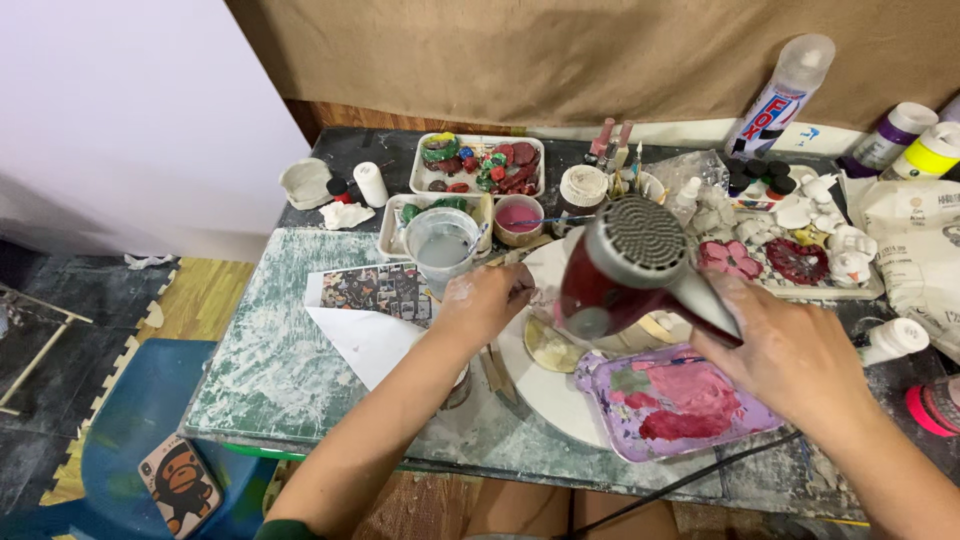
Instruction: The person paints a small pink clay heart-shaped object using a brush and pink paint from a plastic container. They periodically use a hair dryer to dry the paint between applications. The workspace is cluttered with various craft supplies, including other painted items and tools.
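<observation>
Over a paint-spattered table (pixel 290 370), a red and silver hair dryer (pixel 625 265) is held by its handle in the right hand (pixel 790 360), the fingers wrapped fully around it and the grilled back of the dryer turned toward the camera. Its nozzle is pointed down at a round white board (pixel 550 385) near the middle of the table, where a small pale round piece (pixel 548 347) is seen just below the dryer. The left hand (pixel 480 305), dusted white, is kept at the board's left edge with its fingers curled inward; whether anything is pinched in that grip cannot be told. A lilac palette (pixel 670 400) smeared with pink, red and green paint is laid against the board's right side, under the right wrist, and the dryer's black cord (pixel 690 480) is trailed across the table's near edge. Behind the left hand, a clear plastic cup (pixel 442 248) of cloudy water is placed beside a small bowl of pink paint (pixel 518 218). Farther back, a white tray of red and green painted pieces (pixel 478 165) is set. To the right, white plaster figures and a pink flower piece (pixel 730 258) are gathered on another tray. A printed sheet (pixel 375 290) is spread left of the board.
</observation>
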